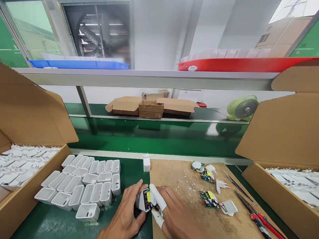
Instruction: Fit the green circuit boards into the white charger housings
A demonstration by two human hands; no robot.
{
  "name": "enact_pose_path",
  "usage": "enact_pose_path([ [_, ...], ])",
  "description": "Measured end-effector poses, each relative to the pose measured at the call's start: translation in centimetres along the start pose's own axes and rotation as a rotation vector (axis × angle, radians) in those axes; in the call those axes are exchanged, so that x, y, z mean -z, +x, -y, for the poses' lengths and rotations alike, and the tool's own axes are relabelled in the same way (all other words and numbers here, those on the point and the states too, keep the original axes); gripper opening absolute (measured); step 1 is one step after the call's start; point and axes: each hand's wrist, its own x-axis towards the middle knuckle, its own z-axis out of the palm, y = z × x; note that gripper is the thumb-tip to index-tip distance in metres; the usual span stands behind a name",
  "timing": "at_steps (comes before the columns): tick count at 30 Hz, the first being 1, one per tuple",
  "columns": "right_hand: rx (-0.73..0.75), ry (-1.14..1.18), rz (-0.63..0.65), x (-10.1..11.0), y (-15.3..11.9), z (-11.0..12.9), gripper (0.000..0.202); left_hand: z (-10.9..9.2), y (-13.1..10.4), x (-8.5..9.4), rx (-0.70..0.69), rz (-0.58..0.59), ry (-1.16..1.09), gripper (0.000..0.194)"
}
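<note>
My left hand [127, 210] is closed around a white plastic charger housing [140, 201], near the left edge of the brown board. Partly seated in the housing's open end is a green circuit board [147, 198] with a yellow-wrapped component. My right hand [175, 207], with white finger cots on two fingers, pinches the circuit board from the right. Those fingers hide part of it. To the left, several empty white housings [87, 212] stand in rows, open side up. Loose circuit boards [208, 199] with white plug pieces [220, 186] lie to the right.
Tweezers [239, 187] and red-handled pliers [256, 215] lie on the brown board [179, 169]. Open cartons of white parts flank me, left [67, 156] and right [251, 176]. One white piece [146, 163] stands behind my hands. A green fan [241, 108] sits beyond the ledge.
</note>
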Motion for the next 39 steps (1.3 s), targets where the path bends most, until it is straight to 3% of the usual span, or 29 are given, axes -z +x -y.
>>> enact_pose_path([
  [4,-0.018,0.02,0.033,0.0,0.4,0.0,0.06,0.1,0.0,0.1,0.021,-0.003,-0.008,0.101],
  [26,0.048,-0.08,0.0,0.5,1.1,-0.6,0.044,-0.6,0.3,0.6,0.042,-0.035,-0.017,0.094],
  [32,0.068,-0.067,-0.006,0.2,1.1,-0.6,0.025,-0.5,0.1,0.5,0.066,-0.026,-0.023,0.093],
  [39,0.063,-0.001,-0.007,0.2,0.8,-0.7,0.041,-0.2,0.2,0.2,0.045,-0.041,0.023,0.094],
])
